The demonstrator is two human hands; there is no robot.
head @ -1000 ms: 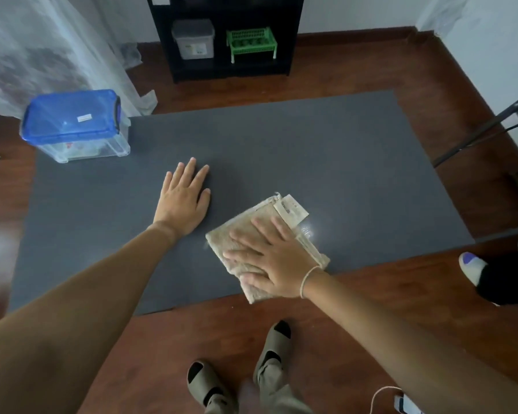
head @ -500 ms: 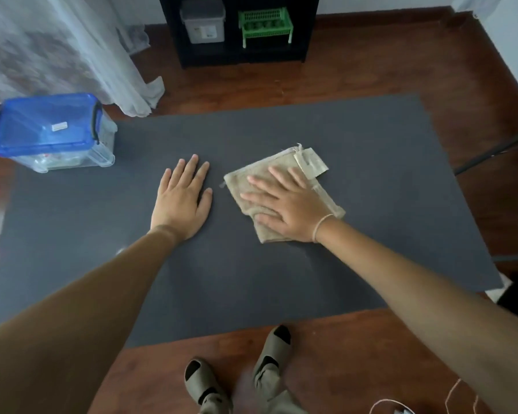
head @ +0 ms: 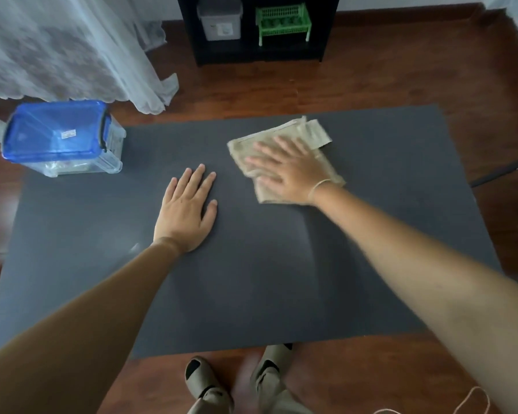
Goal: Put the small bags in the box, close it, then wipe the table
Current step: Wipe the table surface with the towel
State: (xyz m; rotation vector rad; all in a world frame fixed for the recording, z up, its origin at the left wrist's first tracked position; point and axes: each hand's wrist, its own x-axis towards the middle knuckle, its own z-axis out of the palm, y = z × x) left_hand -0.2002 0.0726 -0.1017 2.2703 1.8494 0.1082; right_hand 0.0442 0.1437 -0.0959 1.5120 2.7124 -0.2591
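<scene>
A folded beige cloth (head: pixel 313 135) with a paper tag lies on the dark grey table (head: pixel 251 279), toward its far edge. My right hand (head: pixel 284 171) presses flat on the cloth, fingers spread. My left hand (head: pixel 186 213) rests palm down on the bare table, left of the cloth and apart from it. A clear plastic box (head: pixel 63 138) with a blue lid stands at the table's far left corner; the lid is down. Something pale shows through its wall, but I cannot make out the small bags.
A white lace curtain (head: pixel 66 46) hangs beyond the box. A black shelf (head: pixel 257 52) at the back holds a grey bin and a green basket. A dark metal leg (head: pixel 503 171) crosses the floor at the right. My feet in sandals (head: pixel 237 383) stand at the near edge.
My right hand has slid the cloth away from the near edge toward the far side of the table. My left hand has stayed flat in place.
</scene>
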